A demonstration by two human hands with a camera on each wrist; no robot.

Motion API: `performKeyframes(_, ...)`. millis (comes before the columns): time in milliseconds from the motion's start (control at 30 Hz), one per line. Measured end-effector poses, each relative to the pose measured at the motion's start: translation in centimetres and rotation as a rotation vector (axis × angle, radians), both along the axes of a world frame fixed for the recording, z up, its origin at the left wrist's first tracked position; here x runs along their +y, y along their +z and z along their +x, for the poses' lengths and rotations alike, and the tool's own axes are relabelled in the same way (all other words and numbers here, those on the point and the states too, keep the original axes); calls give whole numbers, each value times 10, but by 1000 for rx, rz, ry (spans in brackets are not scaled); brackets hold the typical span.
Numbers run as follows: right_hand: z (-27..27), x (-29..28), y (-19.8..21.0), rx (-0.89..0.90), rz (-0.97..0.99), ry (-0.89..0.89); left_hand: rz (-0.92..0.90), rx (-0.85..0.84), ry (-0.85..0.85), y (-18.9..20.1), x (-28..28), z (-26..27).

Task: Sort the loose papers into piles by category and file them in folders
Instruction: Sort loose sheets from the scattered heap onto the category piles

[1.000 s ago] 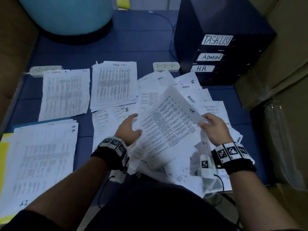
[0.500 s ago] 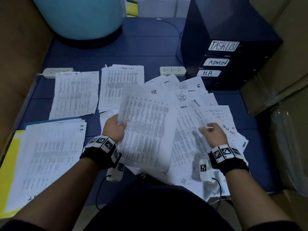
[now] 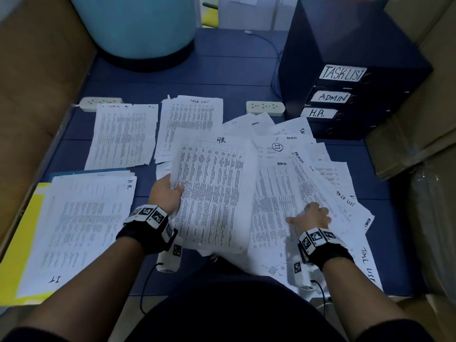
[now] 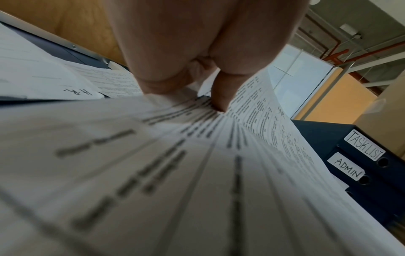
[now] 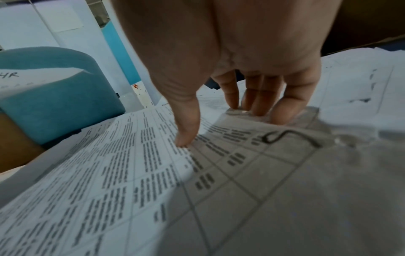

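Fingers of the left hand (image 3: 165,192) pinch the HR sheet (image 3: 212,191), while the right hand (image 3: 312,215) rests relaxed and flat on the loose papers (image 3: 276,201)

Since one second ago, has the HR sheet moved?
Yes. The HR sheet, held by the left hand, has swung left, away from the binder stack, toward the H.R. pile.
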State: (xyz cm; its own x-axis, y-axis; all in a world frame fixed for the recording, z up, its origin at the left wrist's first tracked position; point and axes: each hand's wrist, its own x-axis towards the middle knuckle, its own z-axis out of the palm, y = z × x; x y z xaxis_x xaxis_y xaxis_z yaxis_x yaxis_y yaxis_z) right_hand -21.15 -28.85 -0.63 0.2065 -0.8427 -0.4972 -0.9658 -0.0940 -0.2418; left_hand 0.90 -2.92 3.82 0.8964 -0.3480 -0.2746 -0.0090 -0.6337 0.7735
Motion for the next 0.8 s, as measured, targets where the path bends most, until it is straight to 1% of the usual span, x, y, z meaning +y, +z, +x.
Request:
performKeyframes(67,0,1,0,-70,57,-23,1,11,13,0,6,-2)
performKeyframes(100,1,1,1,-101,90,-6,1,19,19,0,10,-3)
performKeyframes(167,3,2,6,-139,111,110,8,23,23,1,22,-3)
performKeyframes(200,6,4,11,-187,107,155,15,22,31,1,29,-1)
performKeyframes(300,24,15,35,-393,52,221,50,5,79,2,60,9)
performKeyframes(367,42,24,55,-472,7,271,76,0,140,2,84,19)
performKeyframes(433,61,36,74,-526,12,306,120,-3,212,1,112,30)
performKeyframes(500,79,51,86,-586,37,292,179,-14,266,-3,141,42)
performKeyframes(600,100,78,95,-661,92,215,260,-27,339,-9,187,60)
performKeyframes(733,119,114,101,-676,128,198,385,-3,401,-22,241,82)
performKeyframes(800,123,125,101,-658,146,188,418,23,434,-31,262,89)
